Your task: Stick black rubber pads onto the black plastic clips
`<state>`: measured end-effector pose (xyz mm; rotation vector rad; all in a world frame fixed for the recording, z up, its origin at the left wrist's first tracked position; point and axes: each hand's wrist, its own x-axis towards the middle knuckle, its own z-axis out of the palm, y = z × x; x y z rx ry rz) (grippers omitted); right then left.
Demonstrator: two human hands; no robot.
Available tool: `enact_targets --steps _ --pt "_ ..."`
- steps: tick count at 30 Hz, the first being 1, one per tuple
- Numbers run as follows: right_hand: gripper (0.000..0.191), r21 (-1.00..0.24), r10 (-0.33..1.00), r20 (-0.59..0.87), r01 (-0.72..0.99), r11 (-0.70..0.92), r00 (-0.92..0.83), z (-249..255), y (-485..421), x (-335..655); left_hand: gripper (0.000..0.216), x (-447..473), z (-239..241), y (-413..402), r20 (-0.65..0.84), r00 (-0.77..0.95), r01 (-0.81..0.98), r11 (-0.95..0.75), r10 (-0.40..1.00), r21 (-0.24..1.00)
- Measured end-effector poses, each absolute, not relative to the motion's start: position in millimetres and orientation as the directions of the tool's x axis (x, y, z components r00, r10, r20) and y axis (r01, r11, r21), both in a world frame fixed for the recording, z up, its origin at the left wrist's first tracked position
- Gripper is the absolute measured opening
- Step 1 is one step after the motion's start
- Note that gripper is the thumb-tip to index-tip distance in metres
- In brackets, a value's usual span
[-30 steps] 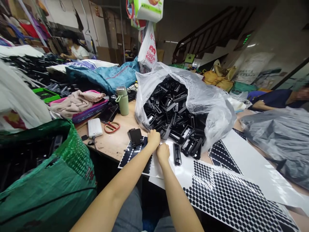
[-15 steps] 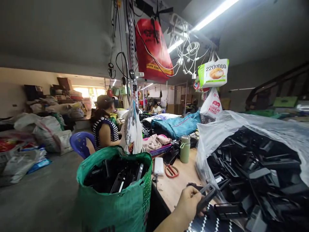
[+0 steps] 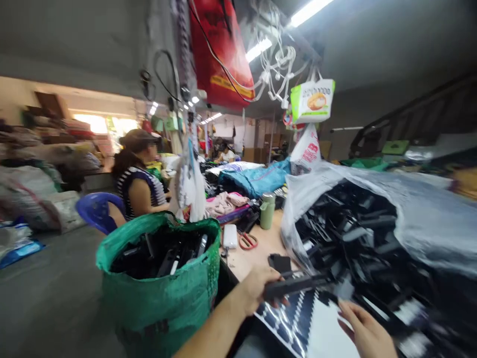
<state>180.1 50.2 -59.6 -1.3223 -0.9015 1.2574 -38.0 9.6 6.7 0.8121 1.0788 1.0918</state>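
Note:
My left hand [image 3: 259,291] is closed around one end of a long black plastic part [image 3: 294,284], held slantwise above the table. To its right, my right hand [image 3: 367,328] has its thumb and fingertips drawn together at a small dark piece [image 3: 328,297]; blur hides what that is. Beneath both hands lies a sheet [image 3: 286,318] with dark strips in rows and a bare white area on its right. A flat black piece [image 3: 279,262] rests on the table just beyond my left hand.
A green sack [image 3: 160,303] of black parts stands at left. A clear plastic bag [image 3: 428,219] spills similar parts at right. On the table [image 3: 268,243] are red-handled scissors [image 3: 248,241], a white power bank [image 3: 230,236] and a green bottle [image 3: 267,211]. A person [image 3: 139,179] sits beyond.
The view has swung right and a little down. My right hand has come into sight at the sheet. The black part in my left hand now lies flatter, and more of the sheet shows.

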Motion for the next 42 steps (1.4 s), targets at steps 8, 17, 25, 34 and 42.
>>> enact_targets --steps 8,17,25,34,42 --pt "0.036 -0.97 0.981 -0.196 -0.15 -0.193 0.002 4.5 -1.0 180.9 0.022 -28.4 3.1 20.4 -0.436 0.361 -0.139 0.509 0.825 0.849" --pt "0.03 -0.972 0.973 -0.228 -0.052 -0.229 -0.024 -21.3 -13.3 179.7 0.02 -16.3 -12.7 27.7 -0.533 0.392 -0.072 0.603 0.75 0.794" --pt "0.026 -0.973 0.973 -0.229 0.013 -0.229 0.026 -36.9 -15.1 181.1 0.021 -14.5 -32.2 30.7 -0.54 0.433 -0.07 0.624 0.722 0.778" --pt "0.028 -0.973 0.971 -0.221 0.041 -0.225 0.092 -45.7 -17.3 183.7 0.023 -8.0 -39.7 35.5 -0.544 0.452 -0.063 0.633 0.707 0.772" --pt "0.026 -0.974 0.973 -0.225 -0.031 -0.224 0.057 -45.7 -19.8 189.8 0.022 -2.3 -38.0 35.7 -0.556 0.443 -0.048 0.638 0.703 0.769"
